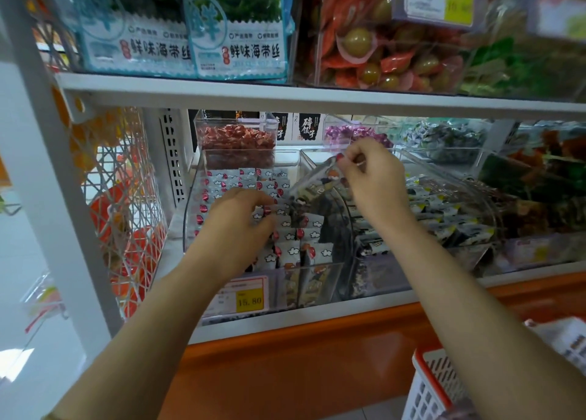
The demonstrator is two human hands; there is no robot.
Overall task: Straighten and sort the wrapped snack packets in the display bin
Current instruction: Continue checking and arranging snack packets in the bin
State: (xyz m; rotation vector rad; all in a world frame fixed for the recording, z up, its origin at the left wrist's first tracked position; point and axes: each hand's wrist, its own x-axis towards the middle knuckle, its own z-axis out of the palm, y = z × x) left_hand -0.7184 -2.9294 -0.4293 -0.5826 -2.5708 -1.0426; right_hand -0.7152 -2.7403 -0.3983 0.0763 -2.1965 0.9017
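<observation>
Clear acrylic makes up the display bin [312, 278] on the lower white shelf [285, 97], and a person stands reaching into it with both bare arms. Rows of cloud-print snack packets [312, 226], pale grey with a red dot on each, stand upright along the left and middle of the bin, fairly neat at the back and looser toward the front wall.

The left hand [241, 221] is down among those rows, its fingers curled, thumb and forefinger closed on the top edge of one packet. The right hand [371, 173] is raised over the bin's back right part, finger and thumb pinched tight on the upper end of a dark packet [317, 178], which hangs tilted with its lower end pointing toward the left hand. Whether the two touch I cannot tell.

A yellow price tag [250, 299] sits at the front of the bin. Just to the right a second clear bin [469, 185] holds dark packets with yellow marks. Behind are red wrapped sweets [236, 137], and above, seaweed bags [241, 48]. A white and orange basket [432, 384] stands low on the right.
</observation>
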